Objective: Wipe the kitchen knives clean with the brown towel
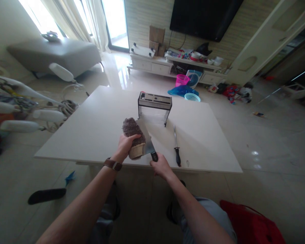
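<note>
My left hand [126,145] is wrapped round a brown fuzzy cloth or pad [132,127] with a beige band at its near end; its exact kind I cannot make out. In my right hand [162,165] is the black handle of a cleaver [149,145]. The wide blade points up and away, its flat side close against the fuzzy pad; part of the blade is hidden behind it. To the right on the white table [198,135] lies a sharpening steel [177,149] with a black handle. A knife block [155,106] with a slotted top and clear front stands beyond my hands.
Past the table, a pink basket [182,80], a blue plastic bag [184,90] and a light-blue basket [192,97] are on the floor. White padded equipment [51,115] with cables stands at the left. A red bag [251,222] lies at the lower right.
</note>
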A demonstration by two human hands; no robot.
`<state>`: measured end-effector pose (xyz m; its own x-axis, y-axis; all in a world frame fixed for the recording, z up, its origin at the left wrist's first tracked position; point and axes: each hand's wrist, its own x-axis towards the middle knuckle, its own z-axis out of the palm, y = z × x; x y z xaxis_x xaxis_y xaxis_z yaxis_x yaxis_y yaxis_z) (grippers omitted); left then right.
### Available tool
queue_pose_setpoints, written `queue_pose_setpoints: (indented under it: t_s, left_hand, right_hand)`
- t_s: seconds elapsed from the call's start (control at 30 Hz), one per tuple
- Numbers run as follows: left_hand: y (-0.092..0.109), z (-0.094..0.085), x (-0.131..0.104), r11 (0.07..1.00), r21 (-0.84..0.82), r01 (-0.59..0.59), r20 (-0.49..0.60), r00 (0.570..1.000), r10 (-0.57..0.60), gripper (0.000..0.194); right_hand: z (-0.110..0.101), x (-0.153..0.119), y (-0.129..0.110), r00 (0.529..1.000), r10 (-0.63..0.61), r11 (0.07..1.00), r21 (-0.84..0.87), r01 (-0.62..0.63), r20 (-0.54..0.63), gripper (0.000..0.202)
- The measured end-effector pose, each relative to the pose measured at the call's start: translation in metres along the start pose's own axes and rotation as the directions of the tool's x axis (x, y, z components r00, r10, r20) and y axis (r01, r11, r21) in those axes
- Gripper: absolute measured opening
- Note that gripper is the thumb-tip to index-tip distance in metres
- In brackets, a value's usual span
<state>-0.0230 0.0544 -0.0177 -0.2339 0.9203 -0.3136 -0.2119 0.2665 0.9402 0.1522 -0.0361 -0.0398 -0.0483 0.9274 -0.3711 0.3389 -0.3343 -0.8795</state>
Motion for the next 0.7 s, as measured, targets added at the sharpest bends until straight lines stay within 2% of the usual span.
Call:
queue_pose_setpoints:
  t_s: [0.17, 0.57, 0.7]
  left_hand:
    - [-0.0035, 0.0019, -0.0039, 1.0, 0.022, -0.005, 0.037, 0.999, 0.004, 0.048]
    - [-0.0095, 0.0071, -0.0048, 1.0, 0.027, 0.002, 0.044, 0.999, -0.003, 0.051]
    - [-0.0047, 0.0079, -0.0079, 1.0, 0.003, 0.008, 0.049, 0.999, -0.008, 0.048]
  right_hand:
    - [-0.0007, -0.0014, 0.0049, 1.0, 0.018, 1.0, 0.014, -0.019, 0.012, 0.011]
    - [0.0006, 0.0023, 0.0029, 0.998, 0.058, 0.998, 0.015, -0.058, 0.006, 0.014]
    - [-0.001, 0.0033, 0.0057, 0.999, 0.04, 0.999, 0.009, -0.04, 0.006, 0.015]
